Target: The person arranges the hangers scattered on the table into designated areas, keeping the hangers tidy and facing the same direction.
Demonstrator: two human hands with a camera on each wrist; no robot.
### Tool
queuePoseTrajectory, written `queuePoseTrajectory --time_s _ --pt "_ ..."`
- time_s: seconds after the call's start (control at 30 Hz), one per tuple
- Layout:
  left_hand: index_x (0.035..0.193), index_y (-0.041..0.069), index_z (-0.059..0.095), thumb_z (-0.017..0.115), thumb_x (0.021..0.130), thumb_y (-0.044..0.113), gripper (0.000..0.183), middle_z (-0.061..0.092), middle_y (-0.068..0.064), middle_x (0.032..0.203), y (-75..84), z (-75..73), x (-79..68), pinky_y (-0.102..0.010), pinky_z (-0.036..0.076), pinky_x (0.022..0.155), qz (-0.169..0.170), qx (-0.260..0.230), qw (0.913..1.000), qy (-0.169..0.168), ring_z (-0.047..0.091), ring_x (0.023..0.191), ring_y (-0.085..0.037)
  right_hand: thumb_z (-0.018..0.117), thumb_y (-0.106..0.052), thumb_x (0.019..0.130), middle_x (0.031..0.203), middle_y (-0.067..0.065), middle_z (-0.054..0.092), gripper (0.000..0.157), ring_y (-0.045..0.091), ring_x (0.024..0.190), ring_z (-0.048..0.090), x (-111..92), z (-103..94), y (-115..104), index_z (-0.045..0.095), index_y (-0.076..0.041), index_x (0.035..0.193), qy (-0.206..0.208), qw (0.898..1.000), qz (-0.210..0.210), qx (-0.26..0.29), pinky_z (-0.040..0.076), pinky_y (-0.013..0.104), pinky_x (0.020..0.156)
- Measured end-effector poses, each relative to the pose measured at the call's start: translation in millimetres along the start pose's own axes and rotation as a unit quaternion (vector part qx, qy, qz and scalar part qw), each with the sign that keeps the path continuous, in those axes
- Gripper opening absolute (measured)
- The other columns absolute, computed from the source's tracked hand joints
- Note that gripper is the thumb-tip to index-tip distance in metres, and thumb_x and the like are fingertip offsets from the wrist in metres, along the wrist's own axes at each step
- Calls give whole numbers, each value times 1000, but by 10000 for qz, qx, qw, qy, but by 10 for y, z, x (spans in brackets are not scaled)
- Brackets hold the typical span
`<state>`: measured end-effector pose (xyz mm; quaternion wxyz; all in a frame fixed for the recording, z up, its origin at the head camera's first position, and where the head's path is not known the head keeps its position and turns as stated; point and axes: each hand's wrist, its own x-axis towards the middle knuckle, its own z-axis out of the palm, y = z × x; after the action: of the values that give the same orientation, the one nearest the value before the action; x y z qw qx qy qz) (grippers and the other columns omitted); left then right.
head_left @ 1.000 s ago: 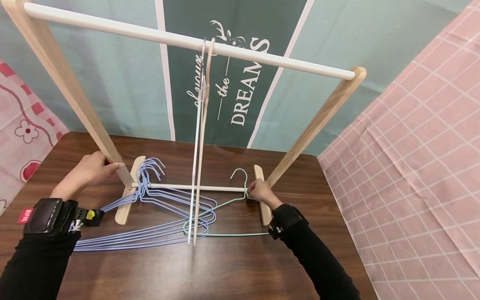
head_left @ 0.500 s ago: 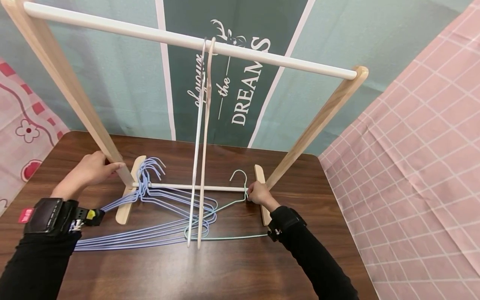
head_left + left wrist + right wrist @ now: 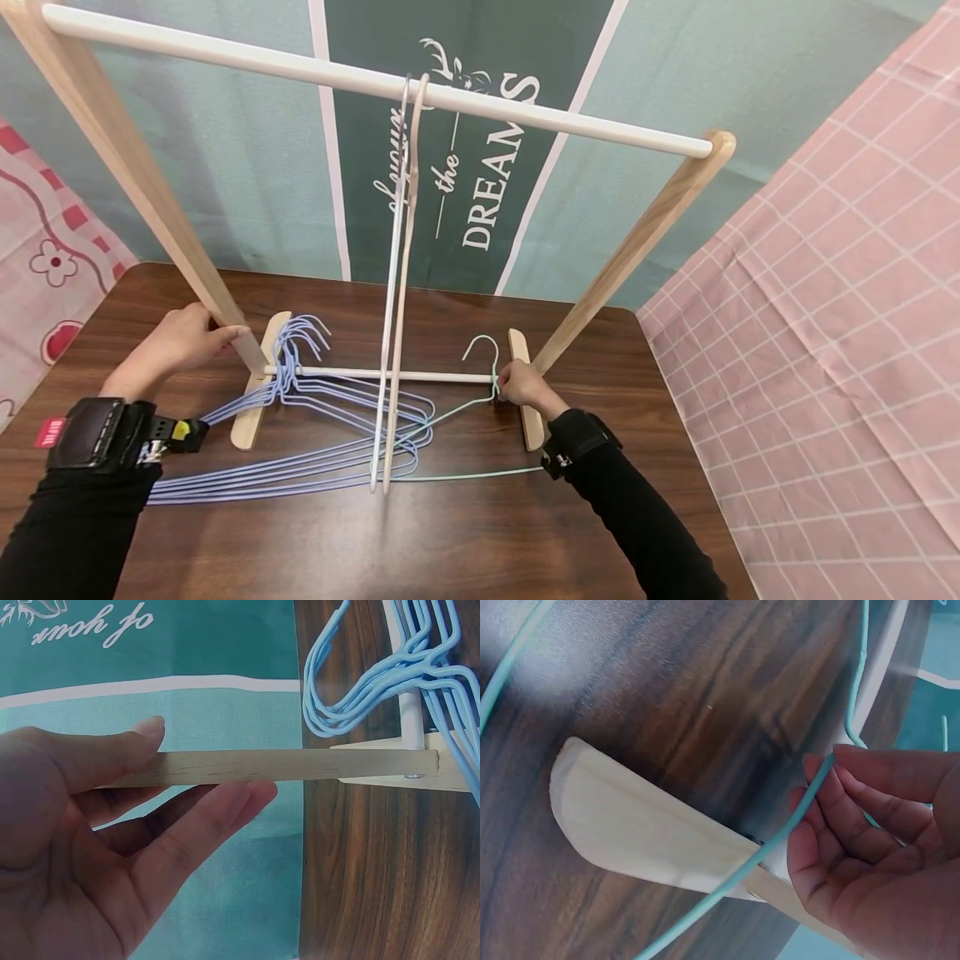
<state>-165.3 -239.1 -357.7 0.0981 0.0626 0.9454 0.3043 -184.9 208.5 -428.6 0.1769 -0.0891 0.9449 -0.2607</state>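
Observation:
My left hand grips the left wooden post of a clothes rack, thumb on one side and fingers on the other. At the rack's right foot, my right hand pinches a mint-green clothes hanger just below its hook, between thumb and fingers. The hanger's hook stands free above the white lower bar, while its lower part reaches left over several blue hangers. Those are bunched at the left foot, near my left hand. A silver hanger and a beige hanger hang from the top bar.
The rack stands on a dark wood table, its right foot beside my right hand. The right post slants up behind that hand. A green printed cloth hangs behind, and pink checked cloth borders the right.
The right hand and the green hanger have shifted slightly to the right. The two hanging hangers sway a little at their lower ends. My left hand keeps its place on the post.

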Motion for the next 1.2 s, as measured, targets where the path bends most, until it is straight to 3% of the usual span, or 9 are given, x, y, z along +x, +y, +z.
queuePoseTrajectory --time_s 0.17,0.37,0.53,0.7,1.0,1.2 --pt "102 -21 51 50 95 21 43 61 -15 71 -4 5 -3 -31 41 51 10 -19 10000 28 59 64 -24 57 14 69 50 -3 38 20 10 48 30 0 -87 5 51 -2 57 -467 9980 6 416 26 22 49" --pt "103 -21 51 50 94 21 43 61 -15 71 -3 0 4 -31 43 52 8 -63 10000 0 61 67 -29 58 15 69 51 -4 43 21 9 50 35 -25 -202 6 53 -2 57 -1018 9931 -107 570 28 21 50" --pt "103 -21 51 50 95 22 44 61 -13 71 -3 -2 1 -31 42 52 2 -60 10000 -8 60 66 -27 54 18 70 54 -1 52 22 9 51 41 -49 -302 -13 53 -1 57 -1631 9826 -31 890 31 23 50" --pt "103 -21 51 50 95 23 45 60 -13 71 -2 -3 -3 -31 41 52 -6 -56 10000 6 60 66 -26 56 15 73 62 2 61 13 10 55 48 -66 -395 -39 61 6 66 -2131 9742 -69 736 43 29 55" --pt "103 -21 51 49 95 22 44 60 -14 72 -4 -12 -2 -31 42 52 25 -101 9999 -39 59 65 -24 58 14 75 69 7 66 10 11 61 58 -117 -487 -79 67 10 79 -2712 9598 -165 700 49 32 58" --pt "99 -20 52 50 95 21 41 59 -10 68 -16 -15 4 -31 39 50 107 -41 9999 -9 56 60 -17 62 11 77 69 6 66 9 22 67 62 -151 -546 -128 69 5 82 -3052 9472 -41 980 51 34 60"
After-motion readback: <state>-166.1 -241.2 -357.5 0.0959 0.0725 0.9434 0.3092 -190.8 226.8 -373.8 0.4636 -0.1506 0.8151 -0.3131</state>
